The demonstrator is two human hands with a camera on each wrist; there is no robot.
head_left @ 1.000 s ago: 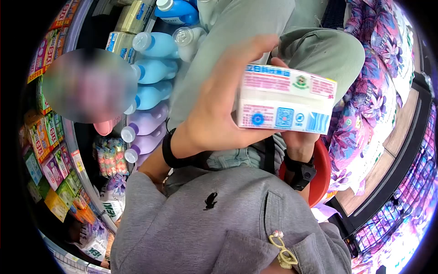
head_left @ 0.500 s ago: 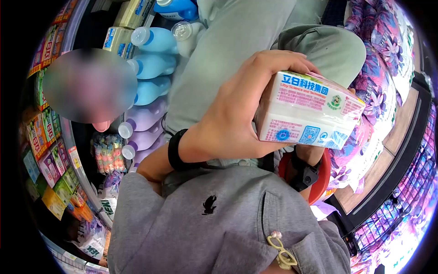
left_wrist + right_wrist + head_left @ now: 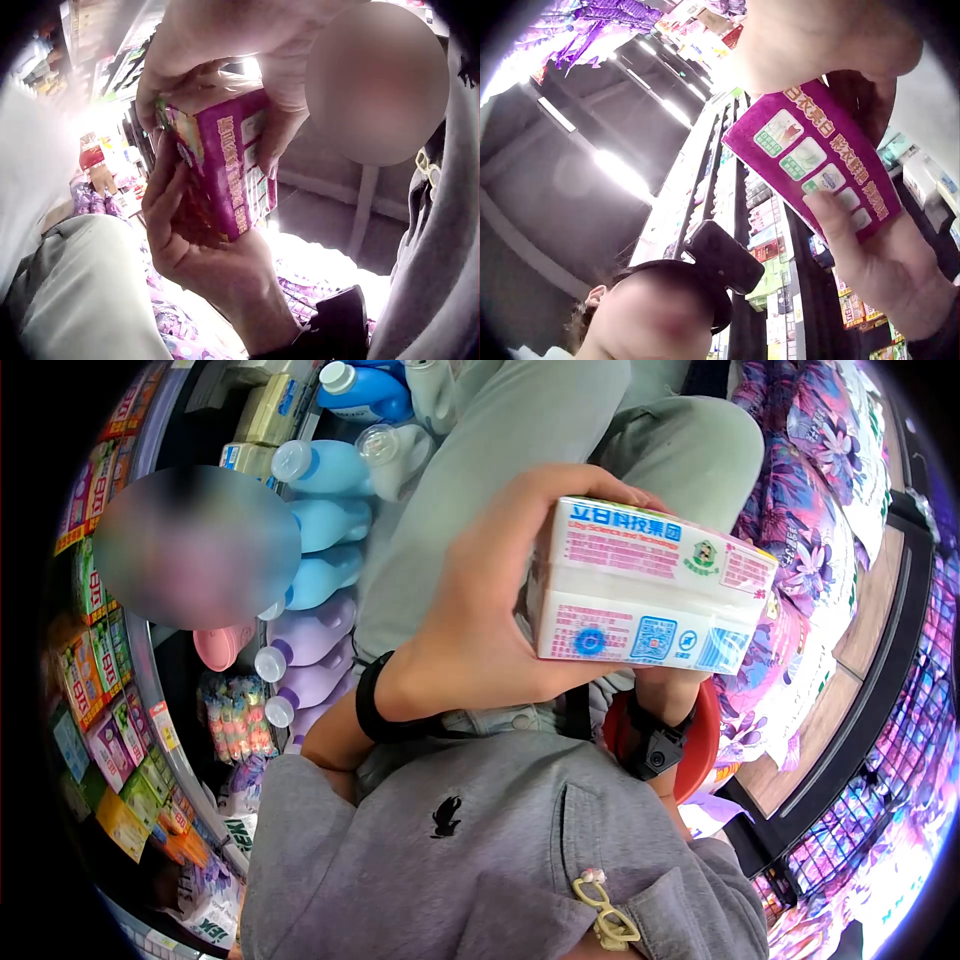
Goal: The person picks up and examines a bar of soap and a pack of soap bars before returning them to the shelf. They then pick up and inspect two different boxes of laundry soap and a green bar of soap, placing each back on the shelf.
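A white box with pink and blue print [image 3: 650, 582] is tilted above the lap in the head view. My left hand [image 3: 480, 605] grips its left end, thumb along the lower edge and fingers over the top. My right hand [image 3: 672, 685] is mostly hidden behind the box. Purple sides of the box show in the left wrist view [image 3: 225, 169] and the right wrist view [image 3: 810, 142]. In the left wrist view, my right hand's [image 3: 214, 266] fingers support the box from one side, with my left hand [image 3: 232, 37] curled over its top.
Blue bottles [image 3: 325, 525] and purple bottles [image 3: 305, 645] line the left side, beside shelves of boxed goods [image 3: 105, 670]. Purple floral bags [image 3: 800, 560] are stacked on the right. A red round object [image 3: 700, 740] sits beside the right wrist. Gray-green trouser legs [image 3: 480, 470] extend forward.
The box and both hands shifted right and slightly down, then partly back left and up. Its printed face tilted and then levelled somewhat. Both hands kept hold.
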